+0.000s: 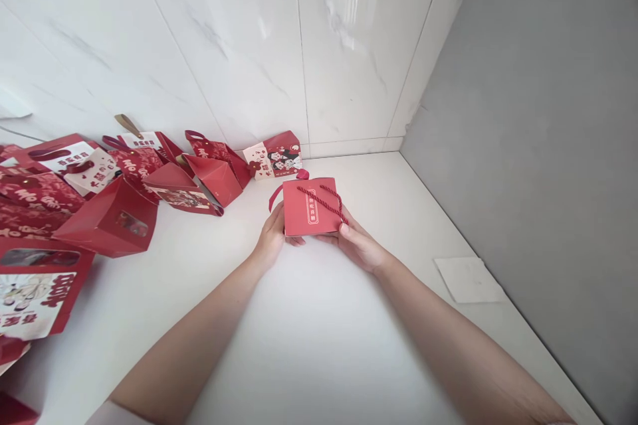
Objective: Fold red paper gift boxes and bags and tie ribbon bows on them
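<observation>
Between my two hands is a small red gift box (294, 212) with a twisted dark red cord handle and a framed column of light lettering. My left hand (270, 236) grips its left side, fingers curling under the lower edge. My right hand (362, 246) holds the lower right corner, thumb against the side and fingers underneath. A dark red ribbon (274, 196) sticks out at the box's left. Just behind stands another red gift box (284, 154) with a cartoon couple printed on it. Whether the held box touches the table is hard to tell.
Several red gift boxes (112, 222) with ribbon handles crowd the left of the white table (319, 345). A white tiled wall (249, 46) closes off the back, and a grey wall (538, 113) runs along the right. A flat white square (469, 279) lies near the right edge.
</observation>
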The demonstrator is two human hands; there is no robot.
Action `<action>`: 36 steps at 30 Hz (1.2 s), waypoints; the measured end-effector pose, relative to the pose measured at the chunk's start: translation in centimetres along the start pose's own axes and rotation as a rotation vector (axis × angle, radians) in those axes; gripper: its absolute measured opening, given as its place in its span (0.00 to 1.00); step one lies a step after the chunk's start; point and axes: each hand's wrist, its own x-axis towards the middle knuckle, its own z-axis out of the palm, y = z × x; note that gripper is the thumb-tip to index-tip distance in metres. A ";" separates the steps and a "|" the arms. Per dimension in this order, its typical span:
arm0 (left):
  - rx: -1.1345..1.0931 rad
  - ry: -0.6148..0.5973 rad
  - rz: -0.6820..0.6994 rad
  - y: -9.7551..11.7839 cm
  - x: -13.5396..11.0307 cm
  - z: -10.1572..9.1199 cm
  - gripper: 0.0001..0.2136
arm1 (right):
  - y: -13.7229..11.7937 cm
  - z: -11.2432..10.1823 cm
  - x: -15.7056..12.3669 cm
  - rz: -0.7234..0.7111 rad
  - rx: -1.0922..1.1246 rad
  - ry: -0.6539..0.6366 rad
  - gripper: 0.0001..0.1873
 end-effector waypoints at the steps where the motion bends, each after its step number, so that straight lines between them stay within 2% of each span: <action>1: 0.015 -0.001 -0.010 0.0 0.1 0.0 0.27 | 0.1 -0.1 0.0 0.005 0.003 0.011 0.37; 5: 0.030 -0.013 -0.029 -0.2 0.3 0.1 0.31 | 0.4 -0.3 0.3 0.014 0.038 0.056 0.34; 9: -0.022 -0.157 -0.016 -0.6 0.3 0.0 0.42 | 0.5 -0.4 0.6 0.019 0.077 0.092 0.29; 12: -0.046 -0.212 0.007 -0.6 0.3 -0.1 0.42 | 0.4 -0.4 0.6 0.019 0.092 0.101 0.29; 16: -0.012 -0.198 0.000 -0.7 0.4 -0.1 0.42 | 0.8 -0.3 0.5 0.006 0.055 0.126 0.29; 18: -0.024 -0.178 0.006 -1.0 0.3 -0.2 0.42 | 1.2 -0.2 0.5 -0.038 -0.026 0.174 0.30; 21: -0.113 -0.153 0.059 -1.7 0.2 -0.3 0.41 | 1.6 0.0 0.2 -0.198 -0.250 0.300 0.31; 25: -0.222 -0.078 0.075 -2.0 0.1 -0.3 0.35 | 1.1 0.8 -0.4 -0.494 -0.742 0.408 0.36; 27: -0.254 -0.010 0.035 -1.5 0.1 -0.2 0.32 | 0.9 1.5 -0.7 -0.588 -0.970 0.370 0.38; 29: -0.283 0.023 -0.004 -0.5 0.1 -0.1 0.29 | 0.7 2.1 -0.9 -0.606 -1.097 0.286 0.36; 32: -0.289 -0.028 -0.016 0.9 0.0 0.1 0.25 | 0.7 2.6 -1.1 -0.573 -1.147 0.163 0.34; 34: -0.264 -0.052 -0.021 1.3 -0.1 0.1 0.23 | 0.7 2.7 -1.1 -0.555 -1.145 0.131 0.35; 36: -0.247 -0.024 -0.016 1.1 -0.1 0.1 0.22 | 0.8 2.7 -1.0 -0.533 -1.132 0.130 0.37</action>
